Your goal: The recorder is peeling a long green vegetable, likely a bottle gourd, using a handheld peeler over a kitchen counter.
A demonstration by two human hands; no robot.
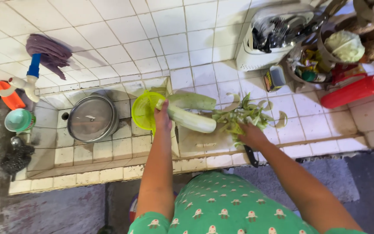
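My left hand [162, 116] grips the end of a long peeled pale-green gourd [193, 120] that lies on a cutting board [200, 141]. A second gourd [193, 101], with its skin on, lies just behind it. My right hand [251, 134] rests on a heap of green peelings [243, 115] on the tiled counter. A black-handled knife [251, 157] sticks out below my right wrist over the counter's front edge. A yellow-green plastic strainer [146, 110] sits just left of my left hand.
A metal pot with a lid [91, 118] stands in the tiled sink, below a tap [30, 78] with a purple cloth. A white utensil rack [273, 37], a basket with a cabbage [346, 45] and a red squeeze bottle [356, 90] stand at the back right.
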